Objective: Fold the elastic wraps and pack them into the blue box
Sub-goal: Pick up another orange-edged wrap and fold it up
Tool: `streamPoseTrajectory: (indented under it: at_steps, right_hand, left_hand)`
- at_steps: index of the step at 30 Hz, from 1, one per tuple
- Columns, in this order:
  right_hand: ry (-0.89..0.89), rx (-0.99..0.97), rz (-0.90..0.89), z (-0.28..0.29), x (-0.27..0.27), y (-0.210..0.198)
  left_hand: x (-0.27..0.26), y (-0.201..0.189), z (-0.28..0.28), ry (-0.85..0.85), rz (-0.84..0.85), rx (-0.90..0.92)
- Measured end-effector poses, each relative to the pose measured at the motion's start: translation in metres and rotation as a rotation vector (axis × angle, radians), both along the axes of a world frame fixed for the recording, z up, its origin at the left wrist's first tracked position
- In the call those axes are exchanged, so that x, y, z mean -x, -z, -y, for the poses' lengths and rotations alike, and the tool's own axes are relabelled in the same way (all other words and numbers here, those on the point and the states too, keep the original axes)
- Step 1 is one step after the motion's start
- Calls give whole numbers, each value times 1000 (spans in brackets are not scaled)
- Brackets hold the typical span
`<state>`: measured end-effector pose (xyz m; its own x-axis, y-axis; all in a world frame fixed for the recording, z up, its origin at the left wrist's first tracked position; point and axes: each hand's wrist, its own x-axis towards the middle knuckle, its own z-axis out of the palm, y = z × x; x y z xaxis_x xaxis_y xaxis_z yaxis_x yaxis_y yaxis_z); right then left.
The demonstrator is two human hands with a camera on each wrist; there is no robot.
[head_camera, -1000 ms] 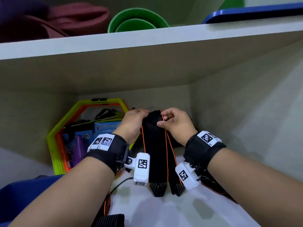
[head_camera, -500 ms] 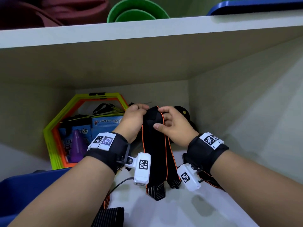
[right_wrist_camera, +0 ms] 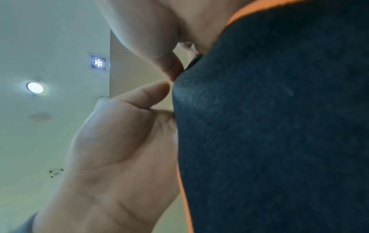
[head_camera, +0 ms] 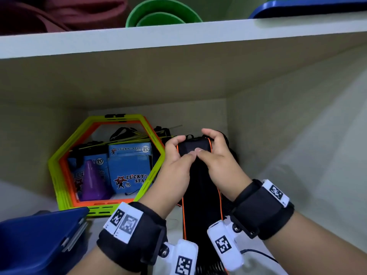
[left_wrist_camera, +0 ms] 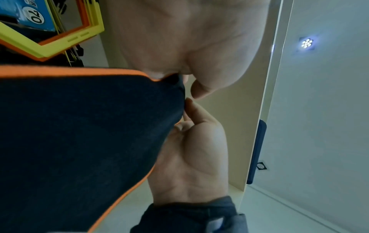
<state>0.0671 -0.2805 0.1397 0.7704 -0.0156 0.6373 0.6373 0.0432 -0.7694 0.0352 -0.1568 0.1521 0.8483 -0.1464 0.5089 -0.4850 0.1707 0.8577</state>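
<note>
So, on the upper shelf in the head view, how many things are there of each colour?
Dark red folded cloth: 1 bundle; its left part is too dark to tell apart
Green round plastic bowls: 2, one nested inside the other
Blue flat plastic tray: 1, only its edge shows
Total: 4

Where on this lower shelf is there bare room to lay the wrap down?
Free: the pale shelf floor right of the right hand, up to the side wall; it looks widest. A narrower strip lies between the blue box and the left hand. Crowded: the back left corner, with the hexagon frames, and under the hanging wrap.
</note>
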Motion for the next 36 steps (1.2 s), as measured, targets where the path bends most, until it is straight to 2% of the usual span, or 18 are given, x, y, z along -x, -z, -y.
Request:
streamPoseTrajectory:
  at_steps: [4,9,13,17,19,23,27,29,31,34,36]
  right_hand:
    - [-235,-108,-101,9,21,-7]
    - [-314,-33,-133,15,37,-8]
    - [-163,65,-155,14,23,-3]
    - [-21,153,-315,16,-17,8]
    - [31,196,-340,17,-36,5]
    - [203,276,-92,26,-60,-24]
    - [346,352,106,37,-52,-50]
    - [322,369,120,39,-39,-43]
    - [287,501,57,40,-25,-17]
    - [201,707,-153,42,-7,43]
    - [137,766,-293,43,2,83]
  left_hand:
    - [5,-2,-8,6,-28,23]
    - [14,0,-11,-22,16,-45]
    - [8,9,-1,-85,6,-128]
    - [-31,16,1,-166,-67,-266]
    - [-46,12,-1,-212,-64,-345]
    - [-63,-14,-6,-341,107,-390]
    - [-64,-32,-16,-449,334,-412]
    - [-62,-21,-24,-466,383,-438]
    - [-57,7,-33,-484,385,-540]
    - [-40,69,-46,-397,308,-692]
    - [-25,109,-53,-344,239,-810]
